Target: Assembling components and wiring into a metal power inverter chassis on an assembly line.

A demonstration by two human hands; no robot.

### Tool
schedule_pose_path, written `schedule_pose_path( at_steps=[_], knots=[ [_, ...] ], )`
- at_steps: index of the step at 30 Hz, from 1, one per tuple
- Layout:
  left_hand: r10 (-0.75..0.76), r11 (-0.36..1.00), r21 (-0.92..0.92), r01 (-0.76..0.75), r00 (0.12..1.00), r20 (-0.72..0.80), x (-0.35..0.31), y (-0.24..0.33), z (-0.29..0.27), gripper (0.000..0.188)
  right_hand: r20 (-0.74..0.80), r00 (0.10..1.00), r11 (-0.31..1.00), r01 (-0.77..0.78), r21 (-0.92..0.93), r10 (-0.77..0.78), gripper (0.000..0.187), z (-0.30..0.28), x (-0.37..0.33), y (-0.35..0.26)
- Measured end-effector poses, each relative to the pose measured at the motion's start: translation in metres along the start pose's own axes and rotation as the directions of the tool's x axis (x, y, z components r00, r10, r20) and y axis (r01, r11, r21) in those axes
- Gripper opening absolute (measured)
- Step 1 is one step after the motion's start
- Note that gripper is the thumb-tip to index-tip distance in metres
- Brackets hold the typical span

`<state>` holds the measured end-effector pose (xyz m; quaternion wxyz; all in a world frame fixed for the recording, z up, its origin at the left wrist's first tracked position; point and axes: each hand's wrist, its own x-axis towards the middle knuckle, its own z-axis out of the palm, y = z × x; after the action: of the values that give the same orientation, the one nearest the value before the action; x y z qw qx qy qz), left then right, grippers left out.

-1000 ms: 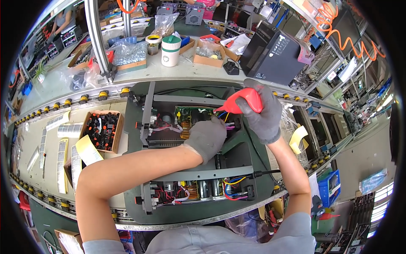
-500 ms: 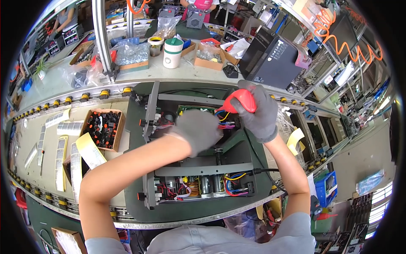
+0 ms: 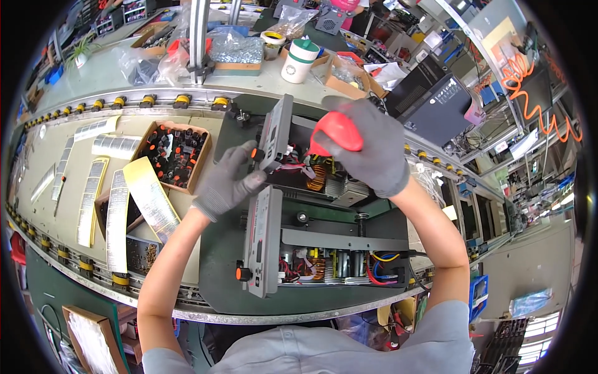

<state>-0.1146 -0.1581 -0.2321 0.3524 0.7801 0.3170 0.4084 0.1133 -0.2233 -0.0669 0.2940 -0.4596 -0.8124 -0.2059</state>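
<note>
My left hand [image 3: 228, 179], in a dark grey glove, is at the front panel [image 3: 278, 134] of the farther open electronic unit. Its thumb and fingers are apart beside an orange-tipped knob [image 3: 256, 154]; whether they touch it I cannot tell. My gloved right hand [image 3: 375, 147] is closed around a red, rounded hand tool [image 3: 337, 133] above that unit, hiding part of its inside. The tool's tip is not visible. A copper coil [image 3: 316, 177] and grey heat sinks [image 3: 349, 190] show below it. A second open unit [image 3: 342, 240] lies nearer me, with coils, capacitors and coloured wires exposed.
Both units rest on a dark green board [image 3: 227, 274] on a roller line. To the left are a cardboard box [image 3: 200, 169] of black and orange knobs and sheets of labels [image 3: 149, 193]. Behind stand a white cup with green lid [image 3: 300, 61] and a black case [image 3: 436, 93].
My left hand has moved from over the farther unit to its front panel at the left. That unit now sits tilted, showing its coil side. The red tool stays in my right hand; the view has shifted.
</note>
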Motion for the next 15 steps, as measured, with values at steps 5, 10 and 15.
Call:
schedule_pose_path(
  at_steps=[5, 10, 15],
  knots=[
    [-0.044, 0.999, 0.025, 0.043, 0.997, 0.066, -0.005, -0.008, 0.007, 0.071, 0.138, 0.99, 0.996, 0.033, -0.084, -0.021, 0.035, 0.027, 0.002, 0.005],
    [-0.06, 0.998, 0.002, 0.06, 0.995, 0.077, -0.003, -0.017, 0.01, 0.072, 0.156, 0.988, 0.996, 0.028, -0.081, -0.015, 0.038, 0.038, 0.001, 0.008],
    [-0.067, 0.995, -0.067, 0.073, 0.994, 0.089, 0.0, -0.021, 0.013, 0.074, 0.173, 0.985, 0.995, 0.024, -0.094, -0.007, 0.042, 0.041, -0.001, 0.011]
  ],
)
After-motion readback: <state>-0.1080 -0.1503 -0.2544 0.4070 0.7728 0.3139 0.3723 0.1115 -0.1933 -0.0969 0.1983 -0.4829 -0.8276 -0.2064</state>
